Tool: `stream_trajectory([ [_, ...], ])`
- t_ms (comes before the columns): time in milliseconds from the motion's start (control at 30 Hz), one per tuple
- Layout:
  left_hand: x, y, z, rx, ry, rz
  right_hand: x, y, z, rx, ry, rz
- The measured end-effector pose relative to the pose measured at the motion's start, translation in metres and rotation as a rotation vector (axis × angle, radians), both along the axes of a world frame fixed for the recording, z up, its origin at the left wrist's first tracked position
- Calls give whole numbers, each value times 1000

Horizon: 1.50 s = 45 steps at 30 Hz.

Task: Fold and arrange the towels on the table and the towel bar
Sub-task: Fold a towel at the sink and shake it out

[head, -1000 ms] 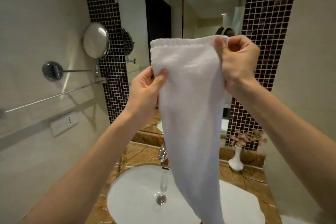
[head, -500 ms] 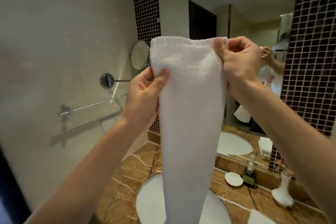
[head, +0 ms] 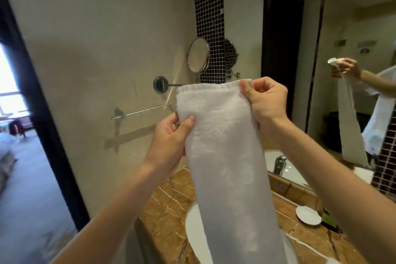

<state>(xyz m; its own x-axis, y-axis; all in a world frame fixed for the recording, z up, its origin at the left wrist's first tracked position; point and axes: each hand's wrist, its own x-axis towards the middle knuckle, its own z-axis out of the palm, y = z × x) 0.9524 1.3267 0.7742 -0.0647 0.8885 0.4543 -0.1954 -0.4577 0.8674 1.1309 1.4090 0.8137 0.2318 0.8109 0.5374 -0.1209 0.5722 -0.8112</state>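
A white towel [head: 225, 156], folded into a long narrow strip, hangs in front of me over the sink. My right hand [head: 267, 103] pinches its top right corner. My left hand [head: 171, 135] grips its left edge a little below the top. The chrome towel bar [head: 141, 111] is fixed to the beige wall, left of the towel and behind my left hand; nothing hangs on it. The towel's lower end runs out of view at the bottom.
A brown marble counter [head: 169, 206] holds a white sink [head: 192, 227] and a small white dish [head: 308, 215]. A round swivel mirror [head: 198, 54] juts from the wall above the bar. The wall mirror [head: 342, 70] is at right, a dark doorway [head: 25, 92] at left.
My view has swung left, so the towel bar and doorway come into sight. Both hands keep the same hold on the towel, now lower in view.
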Motion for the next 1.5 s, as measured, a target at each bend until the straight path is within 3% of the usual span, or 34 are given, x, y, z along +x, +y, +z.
stream_trajectory([
  [367, -82, 37, -119, -242, 111, 226, -81, 63, -123, -271, -215, 122],
  [1033, -189, 114, -197, -388, 47, 373, -192, 146, -190, -346, -348, 208],
  [1500, -250, 190, -274, -645, 68, 601, -263, 246, -276, -510, -522, 419],
])
